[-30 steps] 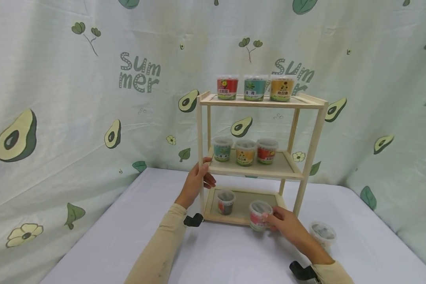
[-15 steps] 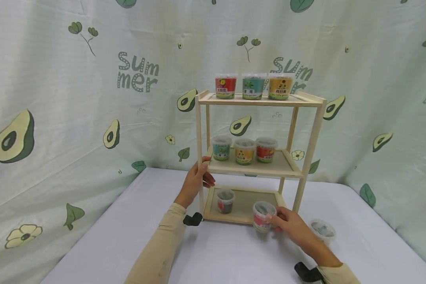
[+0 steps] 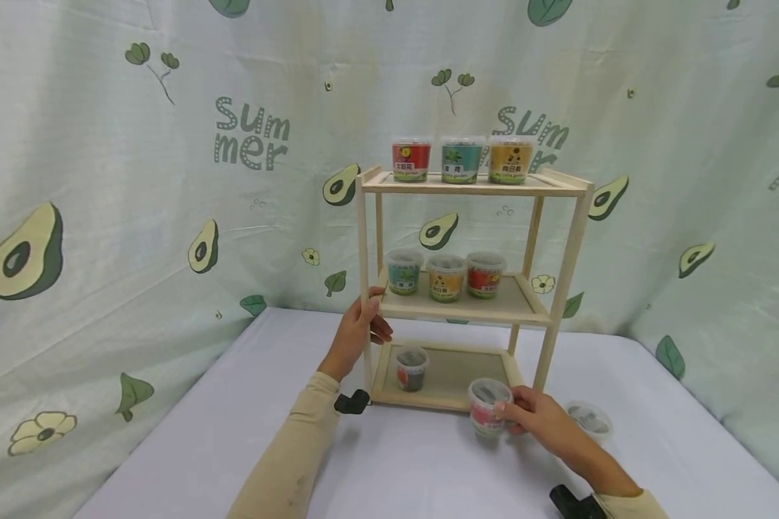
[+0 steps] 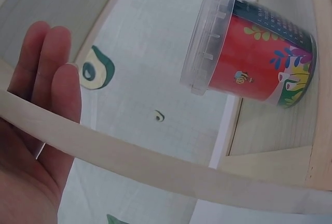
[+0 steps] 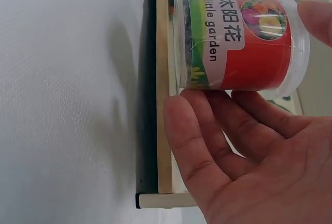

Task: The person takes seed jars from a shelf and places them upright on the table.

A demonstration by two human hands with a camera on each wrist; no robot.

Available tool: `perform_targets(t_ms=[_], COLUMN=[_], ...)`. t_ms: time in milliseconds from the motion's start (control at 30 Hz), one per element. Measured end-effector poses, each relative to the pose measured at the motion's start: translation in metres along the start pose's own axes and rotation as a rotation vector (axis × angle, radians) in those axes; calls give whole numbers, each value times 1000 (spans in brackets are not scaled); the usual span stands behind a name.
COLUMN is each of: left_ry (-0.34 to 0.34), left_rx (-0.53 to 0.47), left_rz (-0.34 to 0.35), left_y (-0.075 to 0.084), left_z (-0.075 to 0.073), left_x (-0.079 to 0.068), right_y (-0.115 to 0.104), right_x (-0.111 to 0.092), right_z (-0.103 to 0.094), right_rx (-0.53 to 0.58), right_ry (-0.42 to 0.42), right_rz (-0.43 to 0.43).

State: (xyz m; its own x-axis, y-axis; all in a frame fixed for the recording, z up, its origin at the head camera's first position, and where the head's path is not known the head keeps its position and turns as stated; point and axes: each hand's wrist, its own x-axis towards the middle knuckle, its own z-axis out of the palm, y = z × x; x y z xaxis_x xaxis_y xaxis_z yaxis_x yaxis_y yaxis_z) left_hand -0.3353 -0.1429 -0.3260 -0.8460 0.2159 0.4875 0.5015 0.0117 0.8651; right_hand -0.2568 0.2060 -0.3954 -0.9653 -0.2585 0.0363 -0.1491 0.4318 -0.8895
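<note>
My right hand point(image 3: 548, 422) holds a "little garden" planting cup point(image 3: 487, 414) with a red label and clear lid, its fingers and thumb about the cup's side. The cup is upright, just in front of the lower tier's right part; in the right wrist view the hand's fingers point(image 5: 194, 146) lie against its wall. At middle-tier height, my left hand point(image 3: 357, 331) grips the left front post of a wooden shelf rack point(image 3: 461, 315). In the left wrist view its fingers point(image 4: 65, 97) pass behind the post. Another red cup point(image 3: 410, 371) stands on the lower tier's left side.
Red, teal and yellow cups point(image 3: 459, 162) line the top tier. Teal, yellow and red ones point(image 3: 444, 280) stand on the middle tier. One more cup point(image 3: 587, 417), partly behind my right forearm, stands on the white table point(image 3: 195, 447), right of the rack. A printed curtain point(image 3: 136, 252) hangs behind.
My right hand has drawn the red cup to the right and toward me, from the lower tier's front edge to just in front of it. The left hand has stayed on the post.
</note>
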Motion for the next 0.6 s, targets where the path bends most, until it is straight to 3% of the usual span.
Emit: perform_targets(t_ms=[333,600], left_ry=[-3,0], left_rx=[14,-7], left_rz=[10,5], left_y=[7,1], left_z=[-2,-1], left_x=[1,3], right_y=[4,6], right_x=[-2,-8], right_z=[-10,-13], right_rx=[-19,-20], right_ry=[-15,-23], right_rz=[38,42])
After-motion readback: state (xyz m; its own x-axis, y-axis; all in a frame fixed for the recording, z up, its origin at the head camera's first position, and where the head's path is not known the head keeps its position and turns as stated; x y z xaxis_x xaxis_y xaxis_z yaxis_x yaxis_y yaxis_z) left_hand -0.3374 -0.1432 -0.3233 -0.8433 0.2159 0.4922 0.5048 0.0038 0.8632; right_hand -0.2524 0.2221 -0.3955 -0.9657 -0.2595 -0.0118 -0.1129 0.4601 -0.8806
